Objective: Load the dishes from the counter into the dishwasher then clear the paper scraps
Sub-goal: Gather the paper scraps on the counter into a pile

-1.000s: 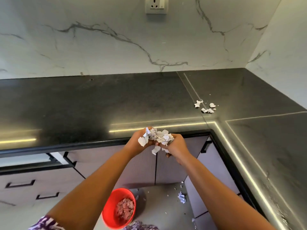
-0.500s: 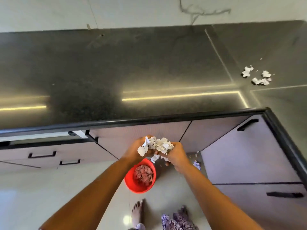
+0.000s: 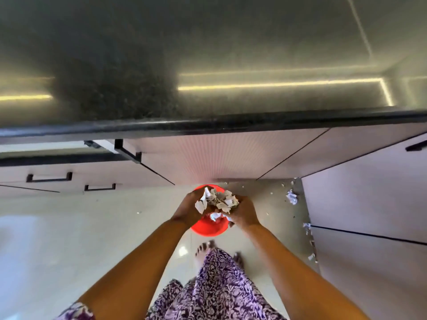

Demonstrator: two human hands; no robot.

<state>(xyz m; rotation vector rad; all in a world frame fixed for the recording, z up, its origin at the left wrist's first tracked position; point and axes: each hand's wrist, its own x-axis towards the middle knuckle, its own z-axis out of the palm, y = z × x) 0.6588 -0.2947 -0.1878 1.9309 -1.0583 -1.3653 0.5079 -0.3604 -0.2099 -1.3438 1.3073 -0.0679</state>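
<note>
The dark stone tabletop (image 3: 208, 54) fills the whole 12 o'clock half of the view, with bright light strips mirrored in it. Under its black edge run pale cabinets (image 3: 219, 158) with black handles, turning a corner at 3 o'clock. The glossy cream floor (image 3: 69, 239) spreads from 9 o'clock down to 6 o'clock, where a purple patterned dress (image 3: 219, 285) and a bare foot (image 3: 203, 248) show.

A red bowl (image 3: 209, 228) stands on the floor near the cabinet base, just past the toes. Both forearms reach out over it. The left hand (image 3: 188, 210) and the right hand (image 3: 243, 212) are cupped together above the bowl, each grip clenched around one shared wad of paper scraps (image 3: 219, 200). The wad sits between the palms, at 3 o'clock of the left hand and 9 o'clock of the right, and bulges out toward 12 o'clock; a few pieces hang toward 6 o'clock, above the bowl's inside.

Small loose bits (image 3: 291, 197) lie on the floor at 3 o'clock of the hands, along the corner cabinet.
</note>
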